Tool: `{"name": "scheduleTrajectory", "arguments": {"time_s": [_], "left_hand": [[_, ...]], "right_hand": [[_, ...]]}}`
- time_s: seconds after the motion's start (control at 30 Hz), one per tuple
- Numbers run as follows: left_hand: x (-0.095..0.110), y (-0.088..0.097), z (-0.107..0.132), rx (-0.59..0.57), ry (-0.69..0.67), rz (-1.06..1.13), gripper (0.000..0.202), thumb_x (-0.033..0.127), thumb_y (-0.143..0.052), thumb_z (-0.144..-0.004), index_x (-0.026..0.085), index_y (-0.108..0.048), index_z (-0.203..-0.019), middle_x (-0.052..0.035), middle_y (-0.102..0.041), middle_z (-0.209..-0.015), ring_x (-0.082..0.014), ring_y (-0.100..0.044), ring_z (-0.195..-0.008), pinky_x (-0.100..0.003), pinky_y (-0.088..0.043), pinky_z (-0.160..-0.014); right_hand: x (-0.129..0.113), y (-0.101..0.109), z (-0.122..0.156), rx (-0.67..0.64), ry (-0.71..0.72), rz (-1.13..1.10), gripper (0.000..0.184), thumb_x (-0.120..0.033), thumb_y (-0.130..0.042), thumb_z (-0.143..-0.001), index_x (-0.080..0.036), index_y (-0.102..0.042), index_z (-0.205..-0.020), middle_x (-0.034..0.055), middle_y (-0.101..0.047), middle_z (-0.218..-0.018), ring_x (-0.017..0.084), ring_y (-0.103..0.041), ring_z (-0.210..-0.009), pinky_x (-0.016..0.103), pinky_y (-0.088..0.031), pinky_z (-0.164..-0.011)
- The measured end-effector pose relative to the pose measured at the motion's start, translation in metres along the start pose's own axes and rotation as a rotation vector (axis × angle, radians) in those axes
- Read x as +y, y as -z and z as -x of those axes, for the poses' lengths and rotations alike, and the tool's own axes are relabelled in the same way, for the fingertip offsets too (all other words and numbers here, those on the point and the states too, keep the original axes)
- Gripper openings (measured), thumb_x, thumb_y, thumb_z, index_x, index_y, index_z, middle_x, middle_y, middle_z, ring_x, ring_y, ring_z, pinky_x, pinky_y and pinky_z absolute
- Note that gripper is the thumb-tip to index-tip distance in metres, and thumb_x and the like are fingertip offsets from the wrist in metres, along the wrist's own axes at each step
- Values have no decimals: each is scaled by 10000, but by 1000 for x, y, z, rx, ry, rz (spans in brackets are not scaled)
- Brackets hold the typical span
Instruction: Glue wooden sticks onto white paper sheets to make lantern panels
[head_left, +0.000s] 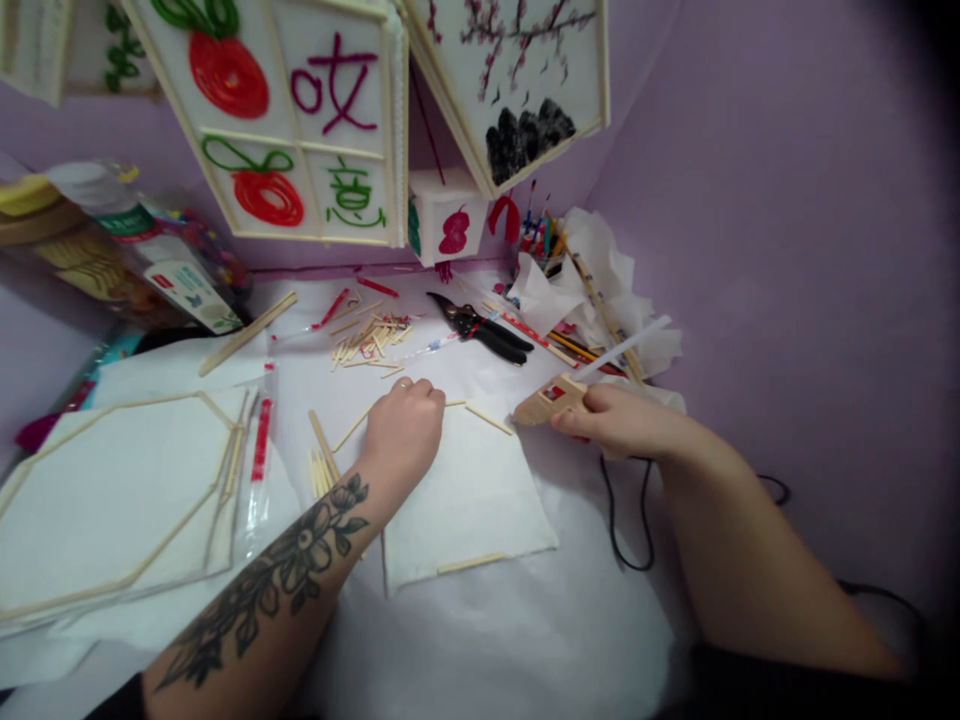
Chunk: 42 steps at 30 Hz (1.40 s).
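Observation:
My right hand (619, 420) is wrapped round a beige hot glue gun (551, 400). A translucent glue stick (630, 345) juts from the gun's back, and its nozzle points left, near the upper right corner of a white square panel (465, 500). My left hand (405, 425) is closed, fingers curled down at the panel's top edge; what they press or hold is hidden. Short thin wooden sticks lie along the panel: one slanted stick (489, 419) near the top right, another stick (472, 563) along the bottom edge.
Beyond my hands are a pile of cut sticks (375, 340) and black-handled pruning shears (487, 330). A larger panel with a stick outline (112, 500) lies left. Bottles (180, 270) stand at back left; decorated panels (300, 120) hang above. A black cord (630, 560) runs at right.

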<state>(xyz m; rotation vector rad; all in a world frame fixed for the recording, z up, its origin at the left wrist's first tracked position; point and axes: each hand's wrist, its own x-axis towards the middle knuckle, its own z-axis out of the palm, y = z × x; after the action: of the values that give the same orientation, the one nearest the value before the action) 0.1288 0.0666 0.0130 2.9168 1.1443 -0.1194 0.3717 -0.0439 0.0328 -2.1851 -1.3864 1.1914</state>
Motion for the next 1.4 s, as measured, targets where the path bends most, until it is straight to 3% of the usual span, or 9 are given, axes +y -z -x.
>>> {"name": "scheduleTrajectory", "arguments": {"time_s": [0.43, 0.87, 1.0, 1.1, 1.27, 1.4], "left_hand": [[-1, -3, 0, 14, -11, -4, 293, 150, -390, -964, 152, -680, -922, -111, -661, -941, -288, -573, -1007, -362, -475, -733], [-1, -1, -1, -19, -6, -40, 222, 138, -457, -944, 162, -677, -957, -89, -669, -995, -281, -575, -1024, -365, -482, -753], [-3, 2, -1, -35, -19, -50, 222, 142, -459, -944, 162, -680, -938, -92, -674, -984, -286, -574, -1024, -362, -474, -736], [-6, 6, -2, -61, -12, -46, 230, 140, -458, -941, 170, -682, -897, -86, -680, -966, -288, -574, -1020, -360, -463, -726], [-8, 18, 5, -55, 23, -5, 240, 154, -449, -948, 186, -682, -904, -69, -676, -992, -271, -578, -1022, -354, -453, -757], [1, 33, 14, -128, 5, 0, 211, 185, -478, -943, 207, -687, -926, -54, -663, -981, -251, -594, -974, -335, -443, -706]], "right_hand": [[-2, 1, 2, -21, -44, 74, 416, -616, -609, -721, -207, -587, -644, 45, -629, -664, 169, -534, -570, 287, -369, -491], [-4, 1, 0, 8, -22, 96, 353, -540, -633, -734, -189, -628, -694, 54, -664, -714, 199, -593, -645, 285, -394, -530], [-6, -1, -3, 151, -113, -97, 266, -433, -706, -684, -198, -611, -602, 31, -607, -582, 166, -523, -525, 282, -336, -465], [-4, -13, -15, 354, -82, -502, 200, -329, -747, -624, -195, -614, -559, 23, -576, -520, 148, -473, -469, 278, -291, -421], [-2, -44, -44, 517, 96, -891, 284, -478, -598, -700, -219, -531, -608, 4, -559, -598, 129, -476, -514, 265, -371, -448], [0, -56, -57, 547, 160, -1058, 308, -506, -628, -679, -206, -564, -651, -3, -556, -594, 117, -475, -511, 250, -383, -450]]}}
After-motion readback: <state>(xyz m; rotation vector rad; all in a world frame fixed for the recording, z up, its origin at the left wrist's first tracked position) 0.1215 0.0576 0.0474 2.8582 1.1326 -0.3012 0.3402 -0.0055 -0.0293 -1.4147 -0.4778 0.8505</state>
